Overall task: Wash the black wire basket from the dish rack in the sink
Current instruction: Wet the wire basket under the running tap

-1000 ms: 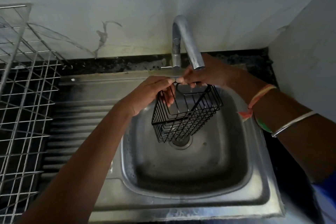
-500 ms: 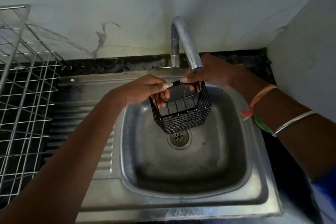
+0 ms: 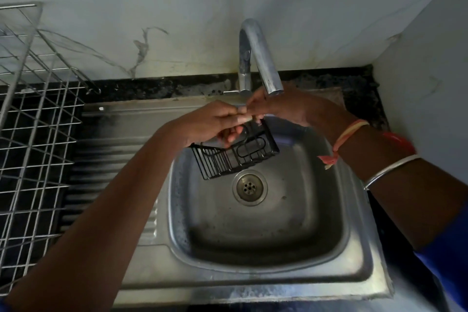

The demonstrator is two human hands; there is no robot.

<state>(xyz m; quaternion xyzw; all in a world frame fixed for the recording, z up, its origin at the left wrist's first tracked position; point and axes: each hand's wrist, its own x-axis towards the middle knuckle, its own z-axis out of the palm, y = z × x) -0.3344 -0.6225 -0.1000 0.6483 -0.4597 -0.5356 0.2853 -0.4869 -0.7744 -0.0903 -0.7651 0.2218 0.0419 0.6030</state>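
A wire dish rack (image 3: 30, 134) stands far left of the faucet (image 3: 263, 63). Just below it, the left hand (image 3: 210, 124), fingers (image 3: 231, 135) curled, pinches the rim of the black wire basket (image 3: 228, 162), thin-barred and tilted over the sink (image 3: 253, 284); the right hand (image 3: 281, 106) pinches the same rim.

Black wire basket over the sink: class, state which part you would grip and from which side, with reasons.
Grip the black wire basket by its upper rim wires, coming from above at the faucet end, where the left hand and right hand hold it. It hangs tilted over the sink; thin rim wires hook easily.
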